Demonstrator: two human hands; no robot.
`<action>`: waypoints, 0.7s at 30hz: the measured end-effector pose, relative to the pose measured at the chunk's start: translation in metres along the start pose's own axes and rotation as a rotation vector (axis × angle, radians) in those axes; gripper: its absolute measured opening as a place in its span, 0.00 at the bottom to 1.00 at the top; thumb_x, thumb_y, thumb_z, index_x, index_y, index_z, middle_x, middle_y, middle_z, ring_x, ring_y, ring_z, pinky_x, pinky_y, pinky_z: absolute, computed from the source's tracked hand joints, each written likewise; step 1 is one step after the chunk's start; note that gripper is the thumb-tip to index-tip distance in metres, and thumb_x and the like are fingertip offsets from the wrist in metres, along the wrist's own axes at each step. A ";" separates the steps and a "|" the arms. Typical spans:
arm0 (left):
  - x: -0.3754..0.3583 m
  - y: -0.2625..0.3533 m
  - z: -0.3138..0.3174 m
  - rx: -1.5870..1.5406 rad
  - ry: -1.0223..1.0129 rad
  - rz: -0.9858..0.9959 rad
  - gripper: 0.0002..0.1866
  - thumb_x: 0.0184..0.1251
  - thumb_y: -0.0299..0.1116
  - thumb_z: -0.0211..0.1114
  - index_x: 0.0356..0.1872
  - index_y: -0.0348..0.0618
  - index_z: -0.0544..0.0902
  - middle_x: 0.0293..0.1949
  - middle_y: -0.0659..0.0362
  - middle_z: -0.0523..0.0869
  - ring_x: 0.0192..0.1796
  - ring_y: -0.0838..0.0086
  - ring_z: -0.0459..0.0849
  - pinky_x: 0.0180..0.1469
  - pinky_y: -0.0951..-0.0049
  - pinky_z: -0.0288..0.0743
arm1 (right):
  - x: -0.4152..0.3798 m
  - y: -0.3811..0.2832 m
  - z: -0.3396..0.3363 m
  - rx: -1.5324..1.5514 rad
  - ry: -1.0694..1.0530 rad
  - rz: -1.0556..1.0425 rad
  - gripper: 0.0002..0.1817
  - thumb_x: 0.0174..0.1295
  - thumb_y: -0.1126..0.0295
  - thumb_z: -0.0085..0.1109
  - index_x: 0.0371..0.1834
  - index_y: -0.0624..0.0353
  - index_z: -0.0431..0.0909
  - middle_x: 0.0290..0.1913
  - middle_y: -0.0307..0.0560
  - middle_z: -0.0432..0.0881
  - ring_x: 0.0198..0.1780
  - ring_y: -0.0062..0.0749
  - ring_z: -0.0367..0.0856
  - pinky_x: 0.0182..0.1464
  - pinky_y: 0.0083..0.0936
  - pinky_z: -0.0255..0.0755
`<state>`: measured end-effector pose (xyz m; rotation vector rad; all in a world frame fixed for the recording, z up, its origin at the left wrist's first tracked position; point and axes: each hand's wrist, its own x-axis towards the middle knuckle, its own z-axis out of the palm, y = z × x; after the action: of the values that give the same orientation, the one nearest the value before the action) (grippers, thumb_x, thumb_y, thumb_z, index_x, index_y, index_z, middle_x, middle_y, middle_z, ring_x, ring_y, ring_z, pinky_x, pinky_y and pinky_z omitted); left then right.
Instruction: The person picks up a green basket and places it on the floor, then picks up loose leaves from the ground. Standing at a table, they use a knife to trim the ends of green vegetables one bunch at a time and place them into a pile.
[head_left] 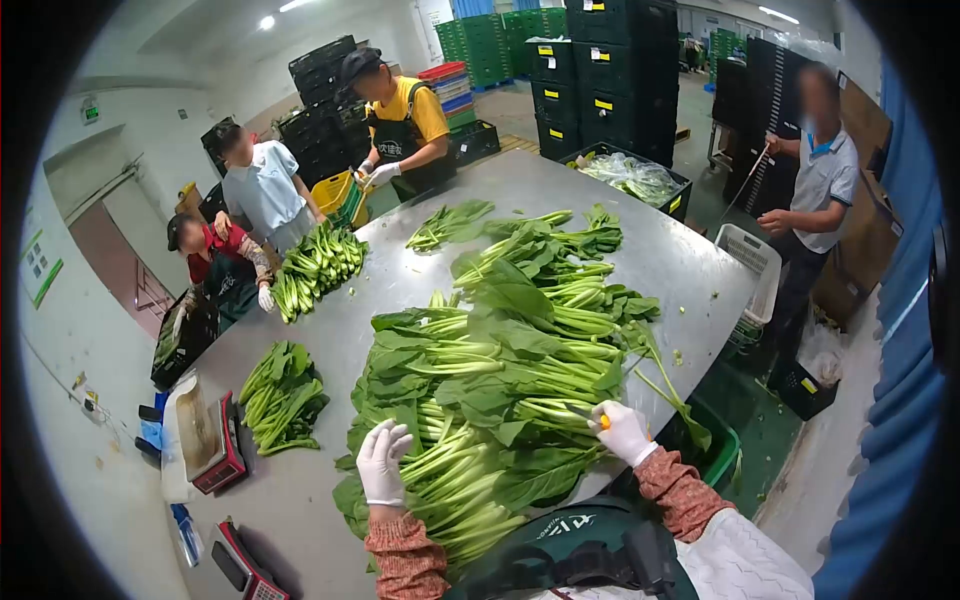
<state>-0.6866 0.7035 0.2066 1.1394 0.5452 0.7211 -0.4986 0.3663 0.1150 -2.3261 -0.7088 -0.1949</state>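
A large heap of leafy greens (pixel 520 370) with long pale stems lies on the metal table (pixel 690 290) in front of me. My left hand (pixel 383 462), in a white glove, is at the heap's near left side, fingers apart and slightly curled, with nothing in it. On the right, my gloved right hand (pixel 622 434) is closed round a small knife (pixel 604 422) with an orange handle. Its thin blade points left over the stems. A few long stems and leaves (pixel 668 390) hang over the table edge beyond my right hand.
Smaller piles of greens lie on the left (pixel 283 398) and far left (pixel 318 268). Two red scales (pixel 228 450) stand at the left edge. A green crate (pixel 722 450) is below right; a black crate (pixel 680 200) holds bagged greens. Several people stand around the table.
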 end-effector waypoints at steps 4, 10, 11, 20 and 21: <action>-0.007 0.026 0.033 0.063 -0.040 0.062 0.15 0.70 0.32 0.59 0.51 0.31 0.78 0.42 0.50 0.84 0.43 0.68 0.85 0.49 0.70 0.79 | 0.012 0.000 -0.005 0.070 0.008 0.000 0.10 0.54 0.67 0.68 0.35 0.56 0.77 0.31 0.50 0.82 0.32 0.46 0.82 0.34 0.32 0.75; -0.017 0.026 0.070 0.132 -0.202 0.091 0.14 0.71 0.30 0.58 0.51 0.30 0.78 0.42 0.50 0.85 0.43 0.67 0.85 0.51 0.67 0.79 | 0.033 -0.049 -0.022 0.457 -0.038 -0.012 0.11 0.56 0.67 0.67 0.36 0.62 0.77 0.35 0.52 0.83 0.36 0.44 0.83 0.37 0.29 0.75; -0.018 0.025 0.072 0.139 -0.237 0.105 0.16 0.69 0.31 0.61 0.52 0.31 0.78 0.43 0.50 0.85 0.43 0.68 0.85 0.51 0.70 0.77 | 0.038 -0.053 -0.018 0.414 0.003 -0.086 0.11 0.56 0.68 0.68 0.35 0.62 0.79 0.35 0.52 0.83 0.34 0.40 0.83 0.37 0.29 0.75; -0.040 0.055 0.090 0.385 -0.158 0.440 0.14 0.65 0.22 0.63 0.52 0.35 0.80 0.42 0.59 0.86 0.43 0.78 0.83 0.43 0.81 0.76 | 0.069 -0.104 -0.113 0.850 0.189 0.117 0.11 0.68 0.66 0.59 0.38 0.65 0.81 0.27 0.32 0.77 0.30 0.12 0.70 0.34 0.14 0.64; -0.045 0.057 0.093 0.511 -0.164 0.573 0.15 0.62 0.22 0.65 0.51 0.35 0.80 0.42 0.58 0.86 0.43 0.75 0.84 0.44 0.79 0.76 | 0.066 -0.106 -0.117 0.948 0.152 0.161 0.11 0.68 0.66 0.59 0.39 0.65 0.81 0.28 0.33 0.78 0.29 0.11 0.69 0.33 0.13 0.63</action>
<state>-0.6629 0.6261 0.2931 1.8549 0.2603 0.9954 -0.4940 0.3837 0.2849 -1.4281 -0.3978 0.0419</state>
